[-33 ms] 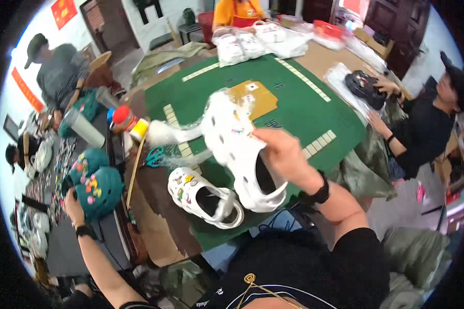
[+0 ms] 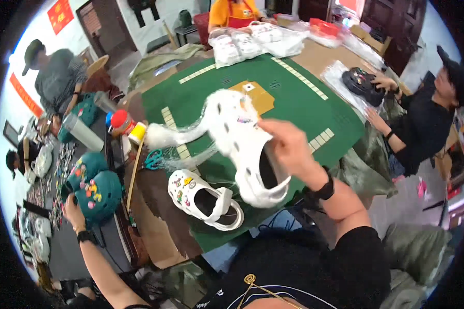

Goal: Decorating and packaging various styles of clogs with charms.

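My right hand (image 2: 290, 149) is closed on a white clog (image 2: 231, 129), pinching its upper near the foot opening. This clog hangs tilted above the green table mat, its toe pointing away from me. Below it a second white clog (image 2: 189, 189) with colourful charms lies on the mat's near edge. Off to the left, my left hand (image 2: 73, 212) has its fingers closed at the edge of a dark green clog (image 2: 100, 191) with charms. Another dark green clog (image 2: 92, 164) rests against it. What exactly the left fingertips grip is partly hidden.
Teal scissors (image 2: 153, 159), a wooden stick (image 2: 135, 175) and a red-lidded jar (image 2: 121, 121) are left of the mat (image 2: 340, 118). Wrapped white clogs (image 2: 237, 47) stand at the far edge. On the right a co-worker's hands (image 2: 379, 121) are near a black clog (image 2: 362, 85). Others sit left.
My right hand and the white clog have shifted slightly right, and the clog has turned a little. My left hand stays at the dark green clog.
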A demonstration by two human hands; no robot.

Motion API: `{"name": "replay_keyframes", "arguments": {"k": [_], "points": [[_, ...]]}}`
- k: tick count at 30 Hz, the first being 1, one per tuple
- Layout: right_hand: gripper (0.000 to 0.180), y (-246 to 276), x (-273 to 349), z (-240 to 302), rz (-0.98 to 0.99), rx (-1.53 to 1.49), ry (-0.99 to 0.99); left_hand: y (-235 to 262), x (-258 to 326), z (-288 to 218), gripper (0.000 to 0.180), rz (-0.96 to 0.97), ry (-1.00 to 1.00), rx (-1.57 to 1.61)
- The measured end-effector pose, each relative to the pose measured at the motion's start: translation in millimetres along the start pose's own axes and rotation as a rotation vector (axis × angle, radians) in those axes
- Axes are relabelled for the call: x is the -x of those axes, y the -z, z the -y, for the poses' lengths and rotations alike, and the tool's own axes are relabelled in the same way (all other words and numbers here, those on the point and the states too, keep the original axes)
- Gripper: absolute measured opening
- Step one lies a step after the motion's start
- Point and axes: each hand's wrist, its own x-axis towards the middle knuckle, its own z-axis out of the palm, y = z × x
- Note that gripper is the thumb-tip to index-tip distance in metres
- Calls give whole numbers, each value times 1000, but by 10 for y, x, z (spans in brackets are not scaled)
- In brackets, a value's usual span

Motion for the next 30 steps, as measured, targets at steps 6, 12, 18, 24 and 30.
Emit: {"name": "replay_keyframes", "arguments": {"k": [6,12,18,24,30], "points": [[37,809,-532,-767,-225,305,54,907,187,-567,30,-8,-43,-133],[31,1349,-897,-2179,-368,550,-191,1571,401,-1099,33,-66,-72,13],[32,1507,-710,-3328,28,706,-492,1927,746,-2133,37,7,-30,466],[27,915,-238,-2932,26,414,-293,1596,1134,-3128,28,197,-38,574],[36,165,239,-1066,326,135,48,1128,1546,-3595,52,526,-4,552]]}}
